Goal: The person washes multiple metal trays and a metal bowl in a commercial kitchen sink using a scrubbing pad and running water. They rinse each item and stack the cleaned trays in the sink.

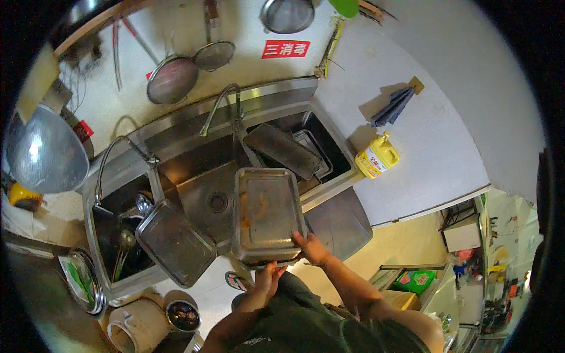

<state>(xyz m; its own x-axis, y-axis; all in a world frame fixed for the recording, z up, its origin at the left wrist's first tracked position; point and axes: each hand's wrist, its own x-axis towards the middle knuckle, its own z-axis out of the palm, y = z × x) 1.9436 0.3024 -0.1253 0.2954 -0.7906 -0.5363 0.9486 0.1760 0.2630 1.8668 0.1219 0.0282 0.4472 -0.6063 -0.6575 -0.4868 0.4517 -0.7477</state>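
A rectangular metal tray (268, 212) with brownish stains is held over the sink's middle basin, its broad face towards me. My left hand (267, 282) grips its near edge, fingertips at the rim. At the near right corner, my right hand (312, 250) has its thumb on the face; the other fingers are mostly hidden. Another metal tray (176, 243) lies tilted over the rim between the left and middle basins. Inside the right basin several trays are stacked, a dark one (283, 150) leaning on top. The middle basin (198, 196) shows its drain.
Two curved faucets (220, 103) rise behind the basins. A yellow jug with a pump (377, 155) stands right of the sink. Strainers (173, 79) hang on the back wall. Utensils (126, 247) fill the left basin. A pale bucket (137, 326) and grey bin lid (340, 223) flank me.
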